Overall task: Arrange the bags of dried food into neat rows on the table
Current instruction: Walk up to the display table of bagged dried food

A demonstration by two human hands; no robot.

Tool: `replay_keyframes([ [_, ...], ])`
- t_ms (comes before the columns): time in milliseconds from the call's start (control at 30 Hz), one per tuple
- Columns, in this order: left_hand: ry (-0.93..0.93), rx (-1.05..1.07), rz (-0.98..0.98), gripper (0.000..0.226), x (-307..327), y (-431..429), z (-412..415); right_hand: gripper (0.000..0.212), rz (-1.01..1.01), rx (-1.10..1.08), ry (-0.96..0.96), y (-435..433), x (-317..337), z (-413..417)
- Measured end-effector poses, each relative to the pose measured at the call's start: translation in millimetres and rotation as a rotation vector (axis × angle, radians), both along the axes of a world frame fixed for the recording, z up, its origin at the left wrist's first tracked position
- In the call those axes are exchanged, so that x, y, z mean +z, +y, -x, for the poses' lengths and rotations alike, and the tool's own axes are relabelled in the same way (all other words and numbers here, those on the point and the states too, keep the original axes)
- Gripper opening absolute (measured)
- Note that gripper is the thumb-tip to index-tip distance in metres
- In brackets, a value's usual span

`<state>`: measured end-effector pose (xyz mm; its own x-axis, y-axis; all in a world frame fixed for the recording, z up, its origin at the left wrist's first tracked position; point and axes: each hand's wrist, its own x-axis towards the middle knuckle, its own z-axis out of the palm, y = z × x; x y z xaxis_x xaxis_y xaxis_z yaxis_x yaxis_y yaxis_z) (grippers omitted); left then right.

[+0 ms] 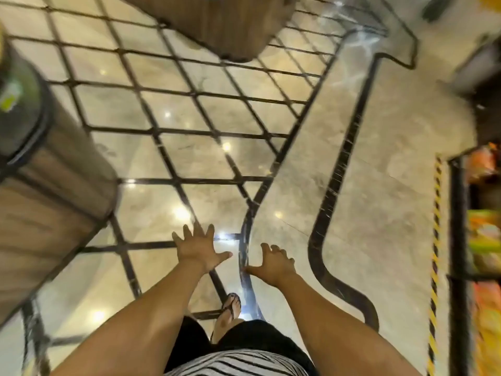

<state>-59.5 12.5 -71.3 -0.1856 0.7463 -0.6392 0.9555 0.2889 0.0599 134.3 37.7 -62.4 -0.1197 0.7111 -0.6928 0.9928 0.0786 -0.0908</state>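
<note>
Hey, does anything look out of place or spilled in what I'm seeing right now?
Nothing spilled or damaged. The glossy marble floor with black inlay lines looks clean. Both hands, left and right, are spread and empty over it. The colourful packets at the right edge are too blurred to judge.

No text, label or number is legible anywhere; everything is blurred.

Blurred orange, yellow and green bags [485, 240] lie packed along the far right edge, behind a dark frame.
</note>
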Motion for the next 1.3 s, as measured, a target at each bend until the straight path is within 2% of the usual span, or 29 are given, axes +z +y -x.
replay_keyframes([
  [300,0.089,0.514,-0.015,0.102,3,-75,75,0.097,0.064,0.504,0.089,35,-2,125],
  [467,0.093,0.732,-0.125,0.102,22,-94,140,0.091,-0.017,0.668,0.125,40,22,222],
  [600,0.151,0.855,-0.196,0.103,37,-121,197,0.095,-0.094,0.809,0.17,25,36,299],
  [933,0.323,1.071,-0.537,0.101,69,-194,340,0.092,-0.406,0.919,0.513,-28,66,463],
  [1167,0.461,1.135,-0.701,0.1,102,-203,458,0.091,-0.502,0.906,0.688,-7,91,596],
  [1300,0.553,1.204,-0.727,0.099,116,-202,542,0.092,-0.453,0.859,0.752,6,110,699],
])
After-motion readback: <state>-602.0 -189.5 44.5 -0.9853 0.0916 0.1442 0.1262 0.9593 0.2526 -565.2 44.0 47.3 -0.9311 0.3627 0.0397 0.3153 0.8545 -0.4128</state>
